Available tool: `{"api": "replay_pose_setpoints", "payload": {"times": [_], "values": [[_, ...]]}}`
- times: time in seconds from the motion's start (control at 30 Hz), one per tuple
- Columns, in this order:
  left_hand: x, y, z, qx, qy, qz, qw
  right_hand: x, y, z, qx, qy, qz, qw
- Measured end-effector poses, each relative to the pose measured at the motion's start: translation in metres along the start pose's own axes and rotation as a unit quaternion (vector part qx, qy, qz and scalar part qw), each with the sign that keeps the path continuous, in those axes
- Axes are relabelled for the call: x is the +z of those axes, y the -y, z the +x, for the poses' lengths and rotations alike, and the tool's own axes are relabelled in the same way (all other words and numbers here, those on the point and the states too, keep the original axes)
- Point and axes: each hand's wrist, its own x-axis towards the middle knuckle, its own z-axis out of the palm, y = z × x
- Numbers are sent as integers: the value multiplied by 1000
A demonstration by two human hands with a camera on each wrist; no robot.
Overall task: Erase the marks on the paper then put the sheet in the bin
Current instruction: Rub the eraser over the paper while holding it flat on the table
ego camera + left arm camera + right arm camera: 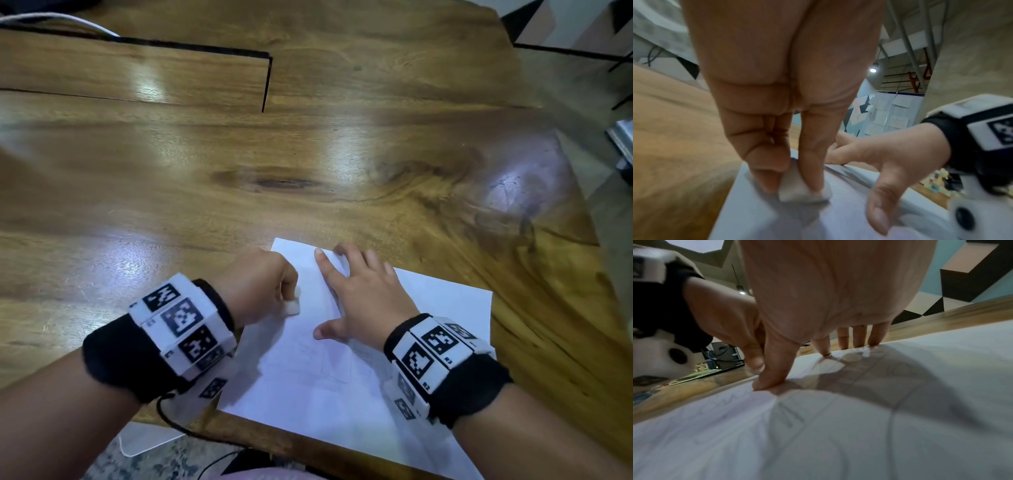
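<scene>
A white sheet of paper point(342, 383) with faint pencil lines lies at the near edge of the wooden table point(308, 154). My left hand point(263, 284) pinches a small white eraser point(292, 306) and holds it down on the sheet's left part; in the left wrist view the eraser point(797, 191) sits between thumb and fingertips on the paper point(756, 219). My right hand point(363, 291) lies flat with spread fingers on the sheet's upper middle and pins it. Pencil marks point(789, 415) show on the paper point(859, 434) under the right hand point(818, 345).
A raised wooden panel point(137, 68) with a dark edge sits at the table's far left. The table's right edge drops to the floor near a metal object point(621, 137). A black cable point(191, 431) hangs off the near edge under my left wrist.
</scene>
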Motion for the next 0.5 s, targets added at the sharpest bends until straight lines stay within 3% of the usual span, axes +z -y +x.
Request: {"api": "replay_pose_setpoints", "payload": {"times": [0.07, 0.2, 0.27, 0.4, 0.5], "values": [[-7, -2, 7, -12, -9, -20, 1000, 0, 0, 0, -1, 1, -2, 1000], [-13, -7, 32, -23, -105, -43, 993, -1, 1, 0, -3, 0, -7, 1000], [-6, -5, 22, -3, -87, -25, 996, 0, 1, 0, -2, 0, -5, 1000], [1, -1, 0, 18, 12, -6, 1000, 0, 1, 0, -2, 0, -4, 1000], [-8, -5, 22, 2, -53, -26, 998, -1, 1, 0, -6, -1, -6, 1000]]}}
